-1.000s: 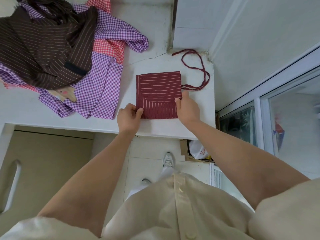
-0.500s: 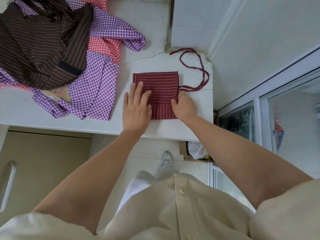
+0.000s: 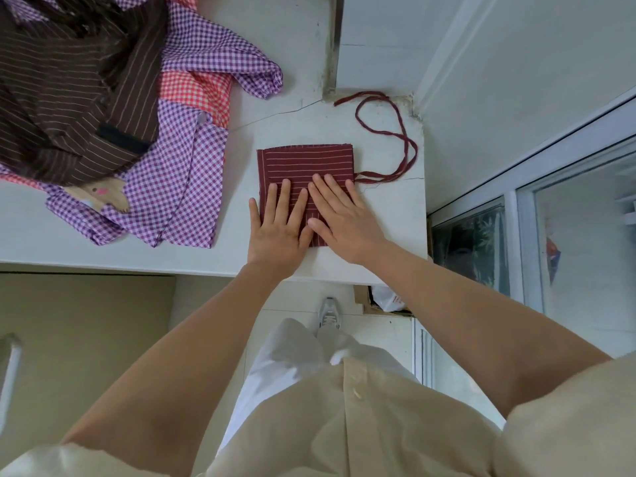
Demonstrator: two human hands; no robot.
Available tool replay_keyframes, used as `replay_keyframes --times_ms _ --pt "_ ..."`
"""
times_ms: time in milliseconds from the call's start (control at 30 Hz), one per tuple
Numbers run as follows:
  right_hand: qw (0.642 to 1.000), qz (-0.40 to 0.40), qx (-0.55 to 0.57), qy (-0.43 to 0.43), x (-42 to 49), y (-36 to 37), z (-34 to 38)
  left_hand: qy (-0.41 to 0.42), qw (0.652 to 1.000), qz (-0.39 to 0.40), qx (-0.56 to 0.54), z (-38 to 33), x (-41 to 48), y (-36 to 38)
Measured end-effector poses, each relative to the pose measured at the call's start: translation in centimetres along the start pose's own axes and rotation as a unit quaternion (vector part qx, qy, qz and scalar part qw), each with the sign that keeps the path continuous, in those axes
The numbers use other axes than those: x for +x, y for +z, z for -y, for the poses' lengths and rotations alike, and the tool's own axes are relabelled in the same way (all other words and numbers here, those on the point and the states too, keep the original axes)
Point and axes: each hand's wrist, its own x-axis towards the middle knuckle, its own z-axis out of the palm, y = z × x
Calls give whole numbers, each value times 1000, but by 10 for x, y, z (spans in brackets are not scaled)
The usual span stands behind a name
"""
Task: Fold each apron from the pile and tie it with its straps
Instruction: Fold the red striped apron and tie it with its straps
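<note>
On my feed the folded maroon striped apron (image 3: 306,163) lies as a flat square on the white surface (image 3: 103,253), close to the near edge and toward the right end. The left hand (image 3: 278,228) and right hand (image 3: 340,218) both press on the near half of it, palms down, side by side and touching. Each grip is slack, with fingers straight and spread and nothing clasped. The left little finger reaches past the apron's left edge onto the bare surface. Between them, the two hands hide most of the apron's near edge from me.

The straps (image 3: 395,132) leave the apron's right edge just beside the right little finger. They loop away toward the back corner, loose and untied, and end near the wall (image 3: 516,80).

Off to the left, apart from the folded square, I see the pile. A brown striped apron (image 3: 69,98) is heaped on a purple checked apron (image 3: 179,187), and a red checked cloth (image 3: 196,91) shows between them.

Under the right end of the surface a cardboard box (image 3: 361,297) holds a white plastic bag (image 3: 389,299). It sits near a grey shoe (image 3: 329,313) on the tiled floor.
</note>
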Motion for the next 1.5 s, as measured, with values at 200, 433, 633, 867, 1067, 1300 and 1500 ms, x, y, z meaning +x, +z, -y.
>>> replay_keyframes --times_ms 200,433,633,867,1067,1300,1500 --pt "1000 -2 -5 -5 0 3 -2 115 991 -19 -65 36 -2 3" --pt "997 64 48 -3 2 -13 -4 209 977 -33 7 73 0 -16" --pt "977 126 172 14 -4 -36 -11 194 973 -53 -110 72 10 -38" --pt "894 -33 391 216 -12 -53 -13 41 952 -65 -296 68 27 -64" --pt "842 -83 436 307 15 -48 -13 -23 896 -27 -444 78 28 -62" --pt "888 -80 296 343 46 -48 -15 -106 902 -35 -417 72 53 -57" --pt "894 -46 229 382 64 -50 -18 -191 920 -75 -333 56 66 -65"
